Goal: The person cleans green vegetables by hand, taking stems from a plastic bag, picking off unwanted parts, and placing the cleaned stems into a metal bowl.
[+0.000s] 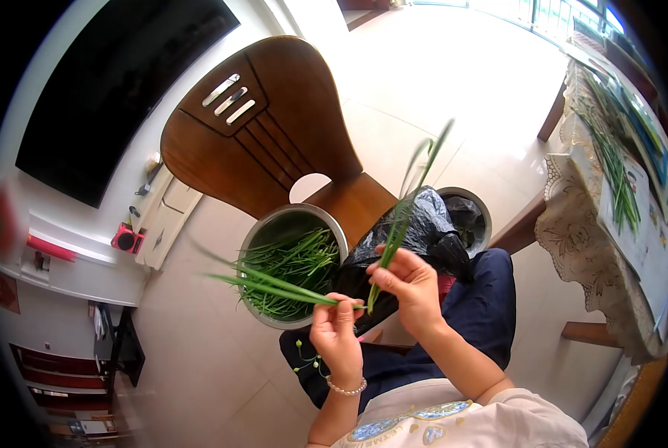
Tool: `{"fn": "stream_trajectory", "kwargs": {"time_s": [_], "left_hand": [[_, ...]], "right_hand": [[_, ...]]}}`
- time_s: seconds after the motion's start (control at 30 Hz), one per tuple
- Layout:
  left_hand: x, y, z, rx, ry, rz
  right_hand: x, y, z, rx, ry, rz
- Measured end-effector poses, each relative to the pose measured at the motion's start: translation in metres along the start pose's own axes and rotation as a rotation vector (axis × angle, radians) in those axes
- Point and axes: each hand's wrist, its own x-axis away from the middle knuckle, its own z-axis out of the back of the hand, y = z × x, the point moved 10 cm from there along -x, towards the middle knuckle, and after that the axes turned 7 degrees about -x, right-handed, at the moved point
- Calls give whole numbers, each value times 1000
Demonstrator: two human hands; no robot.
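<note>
My left hand (pixel 337 332), with a beaded bracelet at the wrist, pinches the ends of several long green stalks (pixel 274 284) that stretch left over the metal bowl. My right hand (pixel 407 282) grips another bunch of green stalks (pixel 402 216) pointing up and away. The two hands are close together, the lower ends of both bunches nearly meeting between them. Beside my left hand, the round metal bowl (pixel 340 233) stands on the chair seat, filled with cut green pieces (pixel 300 261). A black plastic bag (pixel 427 224) lies beyond my right hand.
A wooden chair (pixel 266 112) faces me. Behind the bag is a lined bin (pixel 468 216). At right, a table with a lace cloth (pixel 580 246) holds more green stalks (pixel 614 168). Small flower-bud stems (pixel 308 358) lie on my dark trouser leg. A television hangs at upper left.
</note>
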Motion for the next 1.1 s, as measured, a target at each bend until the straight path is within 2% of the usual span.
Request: {"fn": "stream_trajectory", "kwargs": {"time_s": [0.1, 0.17, 0.23, 0.37, 0.5, 0.53, 0.6, 0.7, 0.77, 0.83, 0.87, 0.93, 0.97, 1.03, 1.1], "left_hand": [[-2, 7, 24, 31, 180, -57], [-11, 1, 23, 56, 83, -4], [-13, -15, 8, 98, -51, 138], [0, -31, -30, 173, -386, 339], [7, -35, -38, 282, -474, 448], [9, -35, -38, 333, -498, 477], [11, -37, -37, 378, -522, 477], [12, -37, -37, 398, -559, 465], [11, -37, -35, 365, -565, 448], [6, -34, -30, 332, -490, 415], [7, -34, -31, 331, -489, 417], [-4, -25, -17, 143, -309, 238], [-4, -25, -19, 143, -309, 239], [-7, -19, -15, -23, -244, 154], [-7, -19, -15, -78, -232, 150]], "right_hand": [[-10, -29, 22, -3, 137, 170], [-14, -32, 17, 12, 47, 91], [-11, -17, 6, 25, -64, -57], [-1, 9, -16, 53, -199, -191], [4, 33, -29, -76, -368, -422], [3, 34, -28, -77, -368, -421], [9, 37, -44, -299, -486, -510], [11, 40, -44, -352, -475, -520], [9, 42, -40, -274, -417, -458], [5, 30, -30, -25, -325, -307], [8, 29, -31, -26, -325, -309], [8, 15, -25, 192, -273, -129], [8, 16, -24, 192, -272, -130], [8, 0, -25, 548, -275, 106], [6, -3, -24, 549, -234, 107]]}}
